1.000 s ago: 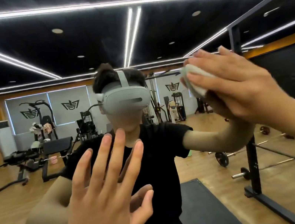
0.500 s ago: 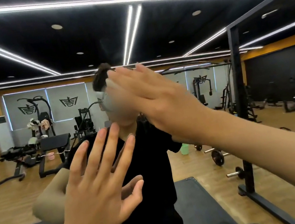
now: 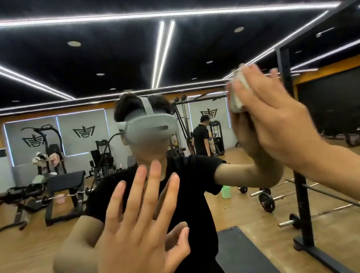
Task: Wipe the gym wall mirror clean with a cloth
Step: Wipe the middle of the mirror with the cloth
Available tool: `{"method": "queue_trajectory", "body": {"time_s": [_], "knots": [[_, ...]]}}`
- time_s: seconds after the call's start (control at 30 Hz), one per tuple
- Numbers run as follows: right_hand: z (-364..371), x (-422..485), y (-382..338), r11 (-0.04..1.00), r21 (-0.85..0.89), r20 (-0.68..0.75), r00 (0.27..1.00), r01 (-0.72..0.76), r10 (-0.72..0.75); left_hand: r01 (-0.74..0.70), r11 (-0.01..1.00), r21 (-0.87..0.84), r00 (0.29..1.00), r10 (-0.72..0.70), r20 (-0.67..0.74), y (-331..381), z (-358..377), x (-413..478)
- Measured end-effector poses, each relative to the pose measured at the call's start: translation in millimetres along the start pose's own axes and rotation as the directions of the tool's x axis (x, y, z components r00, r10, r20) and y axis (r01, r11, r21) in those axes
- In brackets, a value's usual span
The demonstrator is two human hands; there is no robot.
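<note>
Mirror (image 3: 159, 44) at two o'clock took the cloth (image 3: 238, 96) under my flat-fingered right hand (image 3: 276, 118), while my left hand (image 3: 139, 238), spread at seven, I feared would smear fresh prints.

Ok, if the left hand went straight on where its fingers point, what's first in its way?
Only bare mirror, it seems: the left hand points up and slightly right, while the right hand with the cloth sits farther right.

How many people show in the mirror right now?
2: the wiper's own reflection at centre, and a person in black standing far back, just left of the cloth. Others may be hidden.
</note>
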State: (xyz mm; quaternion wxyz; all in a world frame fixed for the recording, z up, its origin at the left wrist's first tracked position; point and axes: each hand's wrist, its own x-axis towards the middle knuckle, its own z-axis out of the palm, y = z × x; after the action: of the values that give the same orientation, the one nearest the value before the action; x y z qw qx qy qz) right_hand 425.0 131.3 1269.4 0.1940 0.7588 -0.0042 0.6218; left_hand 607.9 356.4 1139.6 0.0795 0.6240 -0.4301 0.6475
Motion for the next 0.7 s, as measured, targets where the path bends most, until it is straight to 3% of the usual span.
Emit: {"method": "queue_trajectory", "body": {"time_s": [0.2,0.33,0.4,0.6,0.7], "knots": [[54,85,-97,0.955,0.134,-0.085,0.963,0.264,-0.254,0.002,1.0,-0.028,1.0,-0.002,0.012,-3,-3,-2],[52,84,-109,0.821,0.193,0.009,0.836,0.537,-0.549,0.004,0.999,-0.045,1.0,-0.004,-0.009,-5,-4,-2],[40,63,-77,0.787,0.2,0.074,0.791,0.584,-0.607,0.001,0.999,-0.034,1.0,-0.001,-0.012,-4,-4,-2],[-8,-16,50,0.892,-0.015,0.091,0.889,0.452,-0.449,-0.011,1.0,-0.015,0.999,0.011,-0.033,-2,-4,1],[-35,-53,95,0.947,-0.086,0.118,0.947,0.309,-0.299,-0.004,1.0,-0.002,1.0,0.004,-0.018,-2,-2,0]]}}
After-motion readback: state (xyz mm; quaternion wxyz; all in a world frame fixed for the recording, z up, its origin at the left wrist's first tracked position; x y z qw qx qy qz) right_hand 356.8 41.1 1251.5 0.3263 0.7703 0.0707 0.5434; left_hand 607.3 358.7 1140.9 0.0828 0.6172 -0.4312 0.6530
